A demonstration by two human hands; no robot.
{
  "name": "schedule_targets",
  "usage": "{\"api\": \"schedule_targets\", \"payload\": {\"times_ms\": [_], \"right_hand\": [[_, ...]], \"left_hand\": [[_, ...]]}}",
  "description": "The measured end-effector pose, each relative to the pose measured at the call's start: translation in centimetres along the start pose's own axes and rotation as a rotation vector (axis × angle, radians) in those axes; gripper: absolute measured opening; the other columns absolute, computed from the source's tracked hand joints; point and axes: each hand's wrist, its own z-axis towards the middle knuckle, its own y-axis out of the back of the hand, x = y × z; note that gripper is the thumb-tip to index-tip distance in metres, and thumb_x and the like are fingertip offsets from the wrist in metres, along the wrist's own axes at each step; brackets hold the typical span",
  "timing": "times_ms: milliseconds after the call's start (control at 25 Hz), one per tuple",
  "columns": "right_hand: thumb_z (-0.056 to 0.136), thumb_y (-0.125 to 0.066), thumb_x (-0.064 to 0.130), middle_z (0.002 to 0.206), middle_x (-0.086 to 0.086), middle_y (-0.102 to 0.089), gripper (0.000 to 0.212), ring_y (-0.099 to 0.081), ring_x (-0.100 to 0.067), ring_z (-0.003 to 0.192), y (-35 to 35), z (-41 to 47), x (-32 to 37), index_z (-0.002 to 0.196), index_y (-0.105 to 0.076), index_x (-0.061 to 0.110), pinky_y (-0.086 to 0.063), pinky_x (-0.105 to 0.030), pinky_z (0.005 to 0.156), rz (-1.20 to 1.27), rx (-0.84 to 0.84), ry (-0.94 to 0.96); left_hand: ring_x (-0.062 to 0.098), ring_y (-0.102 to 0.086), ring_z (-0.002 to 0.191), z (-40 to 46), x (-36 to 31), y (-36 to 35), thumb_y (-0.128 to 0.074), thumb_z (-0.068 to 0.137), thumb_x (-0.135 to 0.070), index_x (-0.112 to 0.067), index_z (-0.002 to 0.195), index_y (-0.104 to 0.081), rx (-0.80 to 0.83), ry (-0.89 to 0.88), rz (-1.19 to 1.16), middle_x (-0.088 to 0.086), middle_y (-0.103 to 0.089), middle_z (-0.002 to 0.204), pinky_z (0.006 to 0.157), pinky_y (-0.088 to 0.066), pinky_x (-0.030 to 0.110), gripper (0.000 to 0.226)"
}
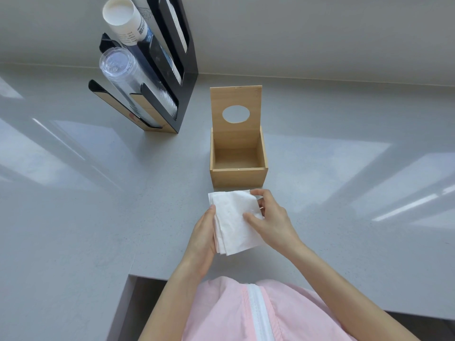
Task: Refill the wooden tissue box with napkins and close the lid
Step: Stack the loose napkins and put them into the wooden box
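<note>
A glossy pale grey worktop (73, 217) runs back to a plain off-white wall (320, 33), with window light reflected across it in bright streaks. At its middle stands the square light-wood tissue box (238, 177), empty, its hinged lid (235, 94) with an oval hole upright. Just in front, a stack of white paper napkins (234, 223) is grasped on both sides: the left hand (203, 238) has its grip along the left edge, the right hand (272, 217) is clasped over the right. A black cup dispenser (182, 77) stands at back left.
</note>
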Motion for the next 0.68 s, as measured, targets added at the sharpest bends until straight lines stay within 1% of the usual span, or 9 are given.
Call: {"api": "schedule_targets", "payload": {"times_ms": [120,240,360,480,560,600,680], "right_hand": [[0.084,-0.059,0.019,0.086,0.010,-0.053,0.042,-0.053,-0.007,0.079,-0.3,0.0,0.1,0.122,-0.042,0.022,-0.040,-0.012,0.061,0.045,-0.024,-0.007],[0.084,-0.059,0.019,0.081,0.015,-0.051,0.043,-0.052,0.002,0.075,-0.6,0.0,0.0,0.123,-0.042,0.021,-0.041,-0.012,0.060,0.057,-0.038,-0.024],[0.085,-0.059,0.022,0.085,0.011,-0.052,0.045,-0.053,-0.006,0.078,-0.5,-0.1,0.0,0.126,-0.040,0.019,-0.040,-0.012,0.060,0.036,-0.037,-0.029],[0.086,-0.058,0.033,0.093,0.011,-0.053,0.052,-0.054,-0.008,0.087,-0.1,-0.2,-0.1,0.132,-0.036,0.020,-0.038,-0.012,0.063,0.011,-0.040,-0.065],[0.086,-0.057,0.041,0.107,0.007,-0.055,0.053,-0.054,-0.007,0.093,0.4,-0.3,-0.2,0.131,-0.038,0.021,-0.039,-0.011,0.065,0.095,0.013,-0.182],[0.086,-0.056,0.044,0.113,0.005,-0.058,0.049,-0.056,-0.008,0.095,0.7,-0.5,-0.1,0.127,-0.043,0.022,-0.042,-0.013,0.068,0.189,0.072,-0.248],[0.088,-0.052,0.043,0.116,0.001,-0.063,0.037,-0.061,-0.011,0.097,1.2,-0.8,0.0,0.117,-0.054,0.020,-0.049,-0.019,0.074,0.392,0.227,-0.311]], "left_hand": [[0.019,-0.068,0.097,-0.1,0.0,-0.2,-0.040,0.094,-0.033,-0.017,0.111,-0.061,-0.001,-0.029,0.035,0.004,-0.073,0.105,0.078,-0.056,0.032,0.032],[0.022,-0.068,0.094,-0.2,0.2,-0.5,-0.048,0.092,-0.022,-0.014,0.113,-0.059,-0.052,-0.056,0.082,0.008,-0.070,0.107,0.079,-0.054,0.033,0.025],[0.025,-0.066,0.095,-0.2,0.2,-0.6,-0.049,0.092,-0.015,-0.012,0.112,-0.058,-0.091,-0.072,0.102,0.010,-0.069,0.108,0.078,-0.053,0.034,0.022],[0.022,-0.067,0.092,-0.1,-0.2,-0.6,-0.047,0.092,-0.014,-0.015,0.107,-0.059,-0.092,-0.088,0.034,0.008,-0.069,0.105,0.076,-0.054,0.033,0.019],[0.024,-0.066,0.096,0.0,-0.6,-0.6,-0.046,0.092,-0.013,-0.013,0.112,-0.057,-0.037,-0.099,-0.071,0.009,-0.068,0.108,0.084,-0.053,0.037,0.022],[0.025,-0.065,0.097,0.1,-0.8,-0.8,-0.046,0.092,-0.014,-0.013,0.114,-0.055,-0.011,-0.109,-0.119,0.009,-0.068,0.108,0.086,-0.051,0.038,0.024],[0.020,-0.066,0.093,0.1,-1.1,-1.1,-0.045,0.092,-0.014,-0.016,0.113,-0.055,0.022,-0.144,-0.174,0.005,-0.068,0.104,0.084,-0.053,0.035,0.023]]}}
